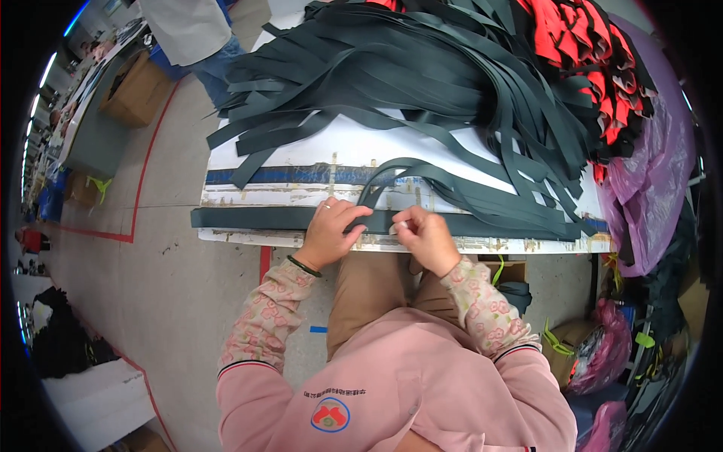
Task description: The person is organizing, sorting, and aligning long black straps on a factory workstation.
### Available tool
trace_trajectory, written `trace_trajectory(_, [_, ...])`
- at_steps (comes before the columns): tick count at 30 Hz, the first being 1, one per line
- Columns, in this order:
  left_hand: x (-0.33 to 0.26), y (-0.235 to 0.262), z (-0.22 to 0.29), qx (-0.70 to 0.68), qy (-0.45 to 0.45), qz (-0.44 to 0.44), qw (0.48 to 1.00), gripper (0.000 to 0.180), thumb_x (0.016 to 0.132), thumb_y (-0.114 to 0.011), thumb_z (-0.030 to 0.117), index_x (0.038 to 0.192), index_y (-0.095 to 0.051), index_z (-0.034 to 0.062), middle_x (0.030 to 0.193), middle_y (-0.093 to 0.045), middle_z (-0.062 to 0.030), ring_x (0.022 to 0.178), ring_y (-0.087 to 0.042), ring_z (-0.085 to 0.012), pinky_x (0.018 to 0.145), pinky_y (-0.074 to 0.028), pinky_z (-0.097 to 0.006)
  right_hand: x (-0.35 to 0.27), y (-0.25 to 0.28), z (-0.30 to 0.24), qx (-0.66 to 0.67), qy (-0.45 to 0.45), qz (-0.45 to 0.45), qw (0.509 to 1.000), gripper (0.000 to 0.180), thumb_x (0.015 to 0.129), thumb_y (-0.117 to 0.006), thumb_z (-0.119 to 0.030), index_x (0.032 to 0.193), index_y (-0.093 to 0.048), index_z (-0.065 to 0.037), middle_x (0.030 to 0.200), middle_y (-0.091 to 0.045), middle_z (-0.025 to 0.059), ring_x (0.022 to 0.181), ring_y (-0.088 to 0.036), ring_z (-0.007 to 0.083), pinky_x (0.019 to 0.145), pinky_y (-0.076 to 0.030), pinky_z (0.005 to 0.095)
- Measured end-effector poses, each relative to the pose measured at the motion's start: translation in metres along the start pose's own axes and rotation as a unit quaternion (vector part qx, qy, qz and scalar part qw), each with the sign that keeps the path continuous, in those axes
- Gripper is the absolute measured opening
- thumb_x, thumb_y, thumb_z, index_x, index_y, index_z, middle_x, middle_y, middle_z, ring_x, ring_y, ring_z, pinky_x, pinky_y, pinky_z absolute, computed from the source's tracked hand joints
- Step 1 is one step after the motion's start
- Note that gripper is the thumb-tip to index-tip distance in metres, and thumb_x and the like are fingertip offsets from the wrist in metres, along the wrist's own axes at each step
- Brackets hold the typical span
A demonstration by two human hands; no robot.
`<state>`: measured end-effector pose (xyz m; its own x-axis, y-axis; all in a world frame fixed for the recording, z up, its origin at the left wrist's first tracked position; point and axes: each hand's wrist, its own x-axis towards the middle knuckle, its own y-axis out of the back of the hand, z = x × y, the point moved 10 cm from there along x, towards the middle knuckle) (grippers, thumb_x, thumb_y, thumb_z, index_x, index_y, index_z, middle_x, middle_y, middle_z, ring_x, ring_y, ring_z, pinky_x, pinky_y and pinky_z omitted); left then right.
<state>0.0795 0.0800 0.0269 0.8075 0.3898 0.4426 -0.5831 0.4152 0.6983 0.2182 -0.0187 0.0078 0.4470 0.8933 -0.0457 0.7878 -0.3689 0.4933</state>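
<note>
A flat dark grey-green strap (248, 218) lies along the near edge of the white table top (316, 155). My left hand (331, 230) rests on it with the fingers curled, gripping the strap by its near side. Just to the right, my right hand (428, 239) is closed in a pinch right above the strap; a small pale bit shows at the fingertips, too small to name. Between the hands, a looped strap (392, 167) rises and bends away to the right. Behind it spreads a large heap of the same straps (392, 83).
Red and black fabric pieces (572, 45) are piled at the far right, beside a purple plastic bag (648, 173). A cardboard box (137, 90) stands at the left near a person in a light apron (184, 30). More bags and boxes sit below at the right.
</note>
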Motion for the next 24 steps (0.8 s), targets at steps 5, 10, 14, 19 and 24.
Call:
trace_trajectory(5, [0.002,0.000,-0.001,0.009,-0.010,0.004,1.000,0.032,0.075,-0.074,0.011,0.107,-0.068,0.0142,0.091,-0.062,-0.0055,0.086,-0.056,-0.0283,0.078,-0.043,-0.040,-0.018,0.093,0.064,0.027,-0.053,0.048,0.997,0.012,0.087,-0.066,-0.010,0.094,-0.066,0.000,0.065,-0.058,0.0024,0.058,-0.051,0.0089,0.055,-0.045,0.0274])
trace_trajectory(10, [0.001,-0.002,-0.001,0.003,-0.002,0.005,1.000,0.031,0.074,-0.075,0.007,0.104,-0.069,0.0110,0.089,-0.062,-0.0076,0.085,-0.055,-0.0293,0.077,-0.043,-0.040,-0.043,0.145,0.090,0.012,-0.087,0.086,0.992,0.012,0.087,-0.068,-0.010,0.095,-0.066,-0.001,0.067,-0.058,0.0016,0.061,-0.051,0.0077,0.057,-0.045,0.0267])
trace_trajectory(14, [0.000,-0.004,-0.001,0.003,0.005,-0.002,1.000,0.031,0.073,-0.076,0.005,0.103,-0.069,0.0096,0.090,-0.062,-0.0080,0.086,-0.055,-0.0290,0.078,-0.044,-0.039,-0.047,0.137,0.078,-0.025,-0.019,0.071,0.997,0.013,0.089,-0.067,-0.010,0.097,-0.065,0.000,0.072,-0.060,0.0000,0.065,-0.053,0.0072,0.060,-0.047,0.0252])
trace_trajectory(19, [0.002,-0.006,0.000,0.002,0.010,0.001,1.000,0.030,0.073,-0.075,0.003,0.102,-0.069,0.0082,0.090,-0.063,-0.0085,0.085,-0.055,-0.0286,0.077,-0.044,-0.038,-0.046,0.131,0.065,-0.064,0.011,0.077,0.995,0.011,0.087,-0.066,-0.011,0.094,-0.065,-0.002,0.070,-0.064,0.0086,0.061,-0.061,0.0198,0.059,-0.049,0.0320])
trace_trajectory(24, [0.002,-0.007,-0.001,0.009,0.022,-0.009,1.000,0.030,0.074,-0.075,0.002,0.103,-0.069,0.0079,0.090,-0.063,-0.0089,0.085,-0.055,-0.0287,0.077,-0.044,-0.037,-0.044,0.125,0.066,-0.112,0.020,0.068,0.991,0.012,0.087,-0.061,-0.016,0.094,-0.065,-0.008,0.071,-0.066,0.0063,0.071,-0.065,0.0264,0.085,-0.042,0.0382])
